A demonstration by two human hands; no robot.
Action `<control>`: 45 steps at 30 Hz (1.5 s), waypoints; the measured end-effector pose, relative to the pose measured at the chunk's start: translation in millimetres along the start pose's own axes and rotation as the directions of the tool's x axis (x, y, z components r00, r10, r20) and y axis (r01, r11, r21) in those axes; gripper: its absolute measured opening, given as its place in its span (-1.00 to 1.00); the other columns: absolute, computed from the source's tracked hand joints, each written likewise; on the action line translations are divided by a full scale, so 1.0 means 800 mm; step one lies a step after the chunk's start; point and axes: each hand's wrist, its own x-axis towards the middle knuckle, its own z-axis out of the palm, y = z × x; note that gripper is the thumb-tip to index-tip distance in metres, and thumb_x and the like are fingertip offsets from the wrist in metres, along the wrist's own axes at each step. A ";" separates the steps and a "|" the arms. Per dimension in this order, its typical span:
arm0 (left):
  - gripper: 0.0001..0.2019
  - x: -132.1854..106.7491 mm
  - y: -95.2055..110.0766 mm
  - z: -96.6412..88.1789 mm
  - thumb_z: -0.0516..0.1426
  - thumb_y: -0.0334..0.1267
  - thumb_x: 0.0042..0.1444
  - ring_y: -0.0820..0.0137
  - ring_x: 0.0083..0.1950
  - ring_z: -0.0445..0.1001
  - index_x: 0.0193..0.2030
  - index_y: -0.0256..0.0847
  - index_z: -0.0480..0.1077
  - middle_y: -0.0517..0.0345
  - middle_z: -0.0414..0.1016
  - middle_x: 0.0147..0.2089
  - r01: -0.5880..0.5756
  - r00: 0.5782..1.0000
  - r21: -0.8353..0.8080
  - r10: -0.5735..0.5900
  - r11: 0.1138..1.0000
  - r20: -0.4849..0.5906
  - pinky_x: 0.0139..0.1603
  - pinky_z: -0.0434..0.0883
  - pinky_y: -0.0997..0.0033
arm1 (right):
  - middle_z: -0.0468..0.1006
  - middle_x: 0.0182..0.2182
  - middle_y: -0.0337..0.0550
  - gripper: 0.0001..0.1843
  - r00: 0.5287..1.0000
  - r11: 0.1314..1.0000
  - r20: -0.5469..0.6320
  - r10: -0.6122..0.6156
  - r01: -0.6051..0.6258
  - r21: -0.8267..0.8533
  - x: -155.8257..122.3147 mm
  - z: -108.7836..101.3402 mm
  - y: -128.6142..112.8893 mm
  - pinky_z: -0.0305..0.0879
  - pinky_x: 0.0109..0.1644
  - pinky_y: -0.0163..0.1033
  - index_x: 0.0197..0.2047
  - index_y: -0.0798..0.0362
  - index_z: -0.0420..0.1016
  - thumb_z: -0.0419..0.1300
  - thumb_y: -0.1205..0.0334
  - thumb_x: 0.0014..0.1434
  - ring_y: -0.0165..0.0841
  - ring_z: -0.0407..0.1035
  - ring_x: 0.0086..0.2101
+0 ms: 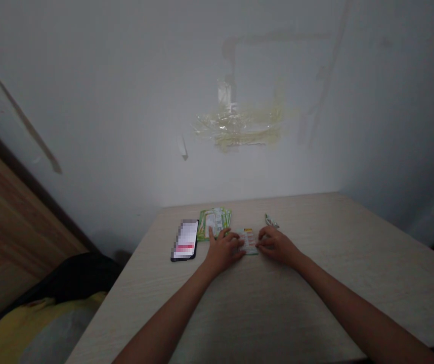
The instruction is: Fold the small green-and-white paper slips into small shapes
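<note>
A small flat printed packet (249, 241), pale with red print and a yellow patch at its top, lies on the table between my two hands. My left hand (225, 248) rests over its left side, fingers spread and thumb out. At the packet's right edge, the thumb and fingers of my right hand (277, 245) are pinched together. Just beyond my left hand is a fanned pile of green and white packets (214, 222). A crumpled green and white scrap (271, 221), perhaps of wrapper, lies past my right hand.
A phone (185, 240) with a lit, blurred screen lies left of the green packets. The pale wooden table (315, 313) meets a wall (126, 101) with peeling tape (240, 126). On the left are wooden boards (4, 217) and yellow and grey cloth (46, 328).
</note>
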 end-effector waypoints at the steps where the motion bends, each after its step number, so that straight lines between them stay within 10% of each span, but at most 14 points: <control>1: -0.73 0.000 -0.001 0.001 0.18 0.02 0.12 0.09 0.31 0.16 -0.03 0.20 0.45 0.28 0.46 0.12 0.002 1.000 0.000 -0.002 1.000 0.002 0.20 -0.50 -0.56 | 0.48 -0.20 -0.05 -0.84 1.000 1.000 -0.004 0.007 -0.007 -0.007 0.000 0.000 -0.001 0.32 -0.05 -0.16 -0.25 -0.02 0.64 0.20 0.25 0.17 -0.29 0.36 -0.19; 45: -0.70 0.002 -0.002 0.000 0.14 0.10 0.13 0.01 0.39 0.02 0.00 0.27 0.43 0.35 0.33 0.27 0.079 0.993 -0.039 -0.075 0.996 0.087 0.19 -0.45 -0.59 | 0.39 -0.18 -0.04 -0.72 0.975 0.933 -0.076 0.208 -0.221 -0.282 0.021 0.024 0.006 0.26 -0.08 -0.15 -0.02 -0.15 0.57 0.11 0.15 0.27 -0.24 0.31 -0.18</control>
